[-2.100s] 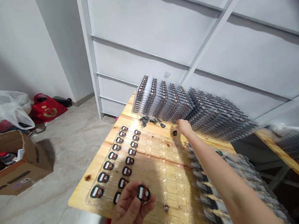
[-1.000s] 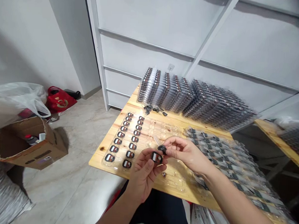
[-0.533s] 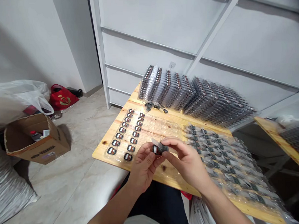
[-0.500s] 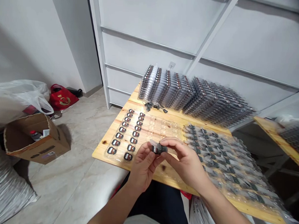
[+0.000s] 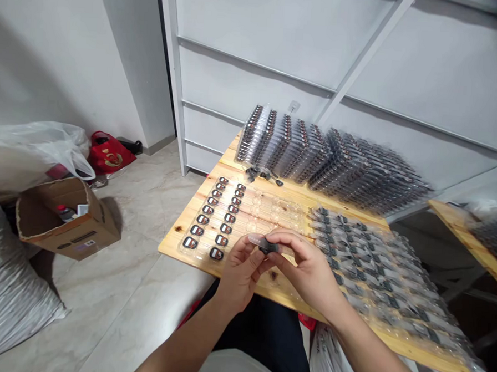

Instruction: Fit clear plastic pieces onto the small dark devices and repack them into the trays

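Note:
Both my hands meet over the wooden table. My left hand (image 5: 239, 274) and my right hand (image 5: 302, 266) pinch a small black fob (image 5: 267, 246) between their fingers. A thin, pale translucent strip (image 5: 255, 239) sticks out of it to the left, and my fingers hide most of the fob. Just beyond my left hand, a clear blister tray (image 5: 207, 222) holds two rows of black fobs with red and white faces. To my right lie clear trays of grey-and-black parts (image 5: 377, 270).
Stacked blister packs (image 5: 328, 162) stand along the table's (image 5: 173, 240) back edge, with loose black pieces (image 5: 259, 174) before them. Left on the floor are a cardboard box (image 5: 69, 221), plastic bag (image 5: 34, 147), red bag (image 5: 111, 154) and silver sack (image 5: 6, 279).
My right hand has come back from the table's far side to join my left, and the black piece and fob are now together with the strip sticking out. The view has drifted slightly.

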Demonstrator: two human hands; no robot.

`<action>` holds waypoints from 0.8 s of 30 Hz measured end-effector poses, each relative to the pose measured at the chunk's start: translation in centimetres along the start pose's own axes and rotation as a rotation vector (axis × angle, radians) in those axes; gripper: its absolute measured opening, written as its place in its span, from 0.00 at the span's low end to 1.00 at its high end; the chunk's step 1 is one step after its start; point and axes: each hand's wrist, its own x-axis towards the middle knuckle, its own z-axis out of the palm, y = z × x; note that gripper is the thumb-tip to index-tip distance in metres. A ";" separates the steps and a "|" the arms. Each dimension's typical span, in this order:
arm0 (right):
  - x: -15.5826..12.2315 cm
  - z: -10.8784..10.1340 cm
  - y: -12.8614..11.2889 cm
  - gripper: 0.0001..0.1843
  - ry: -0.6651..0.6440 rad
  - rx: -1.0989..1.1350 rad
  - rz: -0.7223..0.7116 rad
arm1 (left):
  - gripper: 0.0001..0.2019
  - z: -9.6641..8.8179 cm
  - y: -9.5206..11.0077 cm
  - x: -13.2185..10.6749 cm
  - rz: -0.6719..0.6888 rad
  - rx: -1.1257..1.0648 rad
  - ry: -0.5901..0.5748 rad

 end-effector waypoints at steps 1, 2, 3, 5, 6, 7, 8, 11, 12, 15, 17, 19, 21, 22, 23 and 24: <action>0.0 0.0 0.0 0.11 -0.007 0.022 0.020 | 0.09 -0.1 0.0 0.0 -0.001 -0.002 0.010; 0.0 0.0 0.0 0.10 -0.012 0.040 0.039 | 0.09 -0.1 -0.1 0.0 -0.002 -0.004 0.021; 0.0 0.0 0.0 0.10 -0.015 0.054 0.053 | 0.09 -0.1 -0.1 0.0 -0.003 -0.005 0.031; 0.0 0.0 0.0 0.10 -0.018 0.066 0.065 | 0.09 -0.2 -0.1 0.0 -0.005 -0.002 0.045; 0.0 0.0 0.1 0.10 -0.015 0.071 0.066 | 0.09 -0.1 -0.1 0.0 -0.007 0.002 0.048; -0.1 0.0 0.1 0.10 -0.013 0.077 0.068 | 0.10 -0.1 -0.2 0.1 -0.008 0.002 0.051; -0.1 0.1 0.1 0.10 -0.012 0.084 0.071 | 0.11 -0.1 -0.2 0.1 -0.009 0.000 0.052; -0.1 0.1 0.2 0.10 -0.018 0.101 0.082 | 0.11 0.0 -0.2 0.1 -0.009 -0.020 0.051; -0.1 0.0 0.3 0.09 -0.024 0.097 0.085 | 0.11 0.0 -0.2 0.2 -0.011 -0.024 0.044; 0.0 -0.1 0.5 0.10 -0.029 0.073 0.081 | 0.12 0.2 -0.2 0.3 -0.013 -0.019 0.015; 0.1 -0.1 0.7 0.10 -0.027 0.060 0.077 | 0.13 0.3 -0.1 0.4 -0.009 -0.014 -0.009; 0.1 0.0 0.9 0.11 -0.024 0.052 0.077 | 0.14 0.5 0.0 0.5 -0.002 -0.016 -0.025; 0.2 0.0 1.1 0.12 -0.026 0.042 0.085 | 0.15 0.5 0.1 0.5 0.006 -0.027 -0.032; 0.3 0.1 1.1 0.12 -0.028 0.034 0.084 | 0.14 0.5 0.2 0.6 0.013 -0.032 -0.031; 0.3 0.0 1.1 0.12 -0.033 0.017 0.078 | 0.14 0.5 0.3 0.6 0.019 -0.031 -0.027; 0.4 0.0 1.0 0.12 -0.040 -0.014 0.065 | 0.13 0.4 0.3 0.6 0.026 -0.020 -0.021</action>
